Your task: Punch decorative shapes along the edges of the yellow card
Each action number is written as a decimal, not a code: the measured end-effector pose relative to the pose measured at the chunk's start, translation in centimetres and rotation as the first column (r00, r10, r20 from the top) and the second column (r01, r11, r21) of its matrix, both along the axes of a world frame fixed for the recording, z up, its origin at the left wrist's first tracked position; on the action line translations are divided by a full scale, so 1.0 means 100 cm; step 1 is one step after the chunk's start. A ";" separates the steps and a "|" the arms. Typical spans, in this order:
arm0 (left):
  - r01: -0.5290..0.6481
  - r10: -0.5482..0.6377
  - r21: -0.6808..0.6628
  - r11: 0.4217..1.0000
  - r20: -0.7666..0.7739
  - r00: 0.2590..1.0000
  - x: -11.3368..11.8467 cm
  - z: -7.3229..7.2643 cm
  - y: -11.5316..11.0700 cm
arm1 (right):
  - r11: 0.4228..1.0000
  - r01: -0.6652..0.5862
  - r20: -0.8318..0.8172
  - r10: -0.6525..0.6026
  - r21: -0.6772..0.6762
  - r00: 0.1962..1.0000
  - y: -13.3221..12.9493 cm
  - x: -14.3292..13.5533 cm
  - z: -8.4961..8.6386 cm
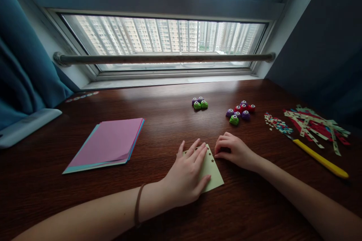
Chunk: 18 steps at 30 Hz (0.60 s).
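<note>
Pale yellow-green paper sheet (pixel 213 177), star-punched, well short of the far edge of the worktop (pixel 166 111). Left hand (pixel 185 176): spread flat atop. Right hand (pixel 234 151): curled beside; contents undeterminable. Risk: skewing, should left-hand pressure slacken.

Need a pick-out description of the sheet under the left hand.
On the dark brown table below the window, look to the near middle. There, partly covered by the left hand, lies a pale yellow-green sheet. Unlike the pink-topped paper stack to its left, it has small dark star shapes near its edge.
</note>
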<state>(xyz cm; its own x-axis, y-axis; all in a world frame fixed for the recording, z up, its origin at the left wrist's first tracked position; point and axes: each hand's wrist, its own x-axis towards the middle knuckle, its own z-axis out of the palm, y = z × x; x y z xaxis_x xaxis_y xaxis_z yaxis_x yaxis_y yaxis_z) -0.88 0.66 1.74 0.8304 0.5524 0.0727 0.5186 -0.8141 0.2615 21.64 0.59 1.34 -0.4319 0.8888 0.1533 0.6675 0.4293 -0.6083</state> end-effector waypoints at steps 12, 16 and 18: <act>-0.006 0.006 0.002 1.000 0.012 1.000 -0.001 -0.002 -0.001 | 0.808 0.583 -0.221 -0.554 0.091 0.803 0.024 0.078 0.027; -0.007 0.007 -0.005 1.000 -0.005 1.000 -0.002 -0.003 0.000 | 0.491 0.816 -0.240 -0.790 0.305 0.565 0.029 0.128 0.029; -0.010 0.010 -0.007 1.000 -0.017 1.000 -0.002 -0.003 0.000 | 0.371 0.841 -0.216 -0.852 0.393 0.477 0.029 0.145 0.026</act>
